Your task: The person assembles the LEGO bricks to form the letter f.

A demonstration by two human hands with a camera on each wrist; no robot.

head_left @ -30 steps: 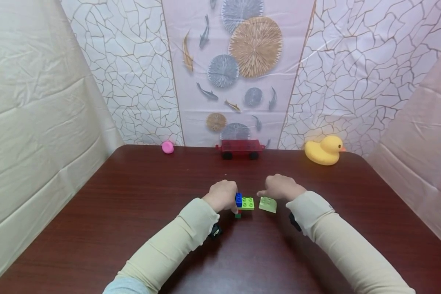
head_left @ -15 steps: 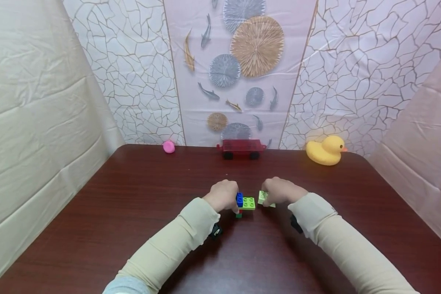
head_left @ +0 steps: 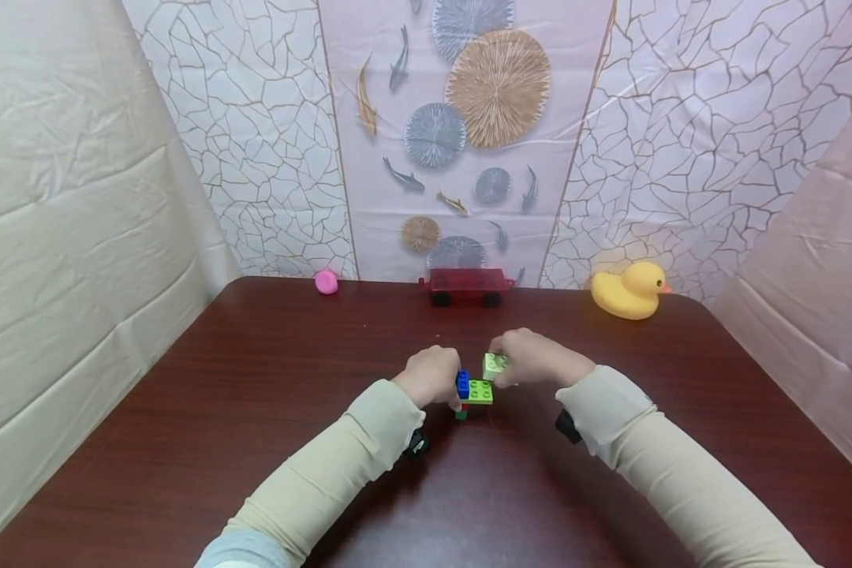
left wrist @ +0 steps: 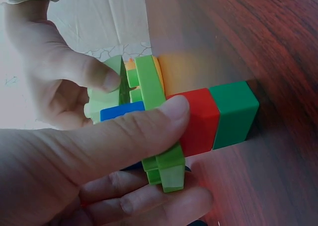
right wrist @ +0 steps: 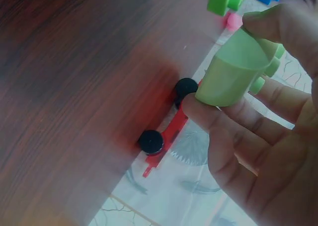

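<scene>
My left hand (head_left: pixel 431 379) grips a stack of toy building bricks, thumb on its near side. A dark green brick (left wrist: pixel 234 114) stands on the table, under a red brick (left wrist: pixel 198 121). Above these a lime green brick (head_left: pixel 480 392) juts out to the right, with a blue brick (head_left: pixel 463 383) on top. My right hand (head_left: pixel 539 359) pinches a pale green building block (right wrist: pixel 231 77) with a curved side and studs. In the left wrist view, that block is just above the lime brick's bare studs, apart from them. My left fingers hide part of the stack.
At the back of the dark wooden table (head_left: pixel 255 347) stand a pink toy (head_left: pixel 326 282), a red wheeled wagon (head_left: pixel 466 282) and a yellow rubber duck (head_left: pixel 629 292). Patterned cloth (head_left: pixel 277 142) hangs behind them.
My right hand has taken hold of the pale green block, lifted it off the table and moved it left toward the lime brick. My left hand has kept its grip on the stack.
</scene>
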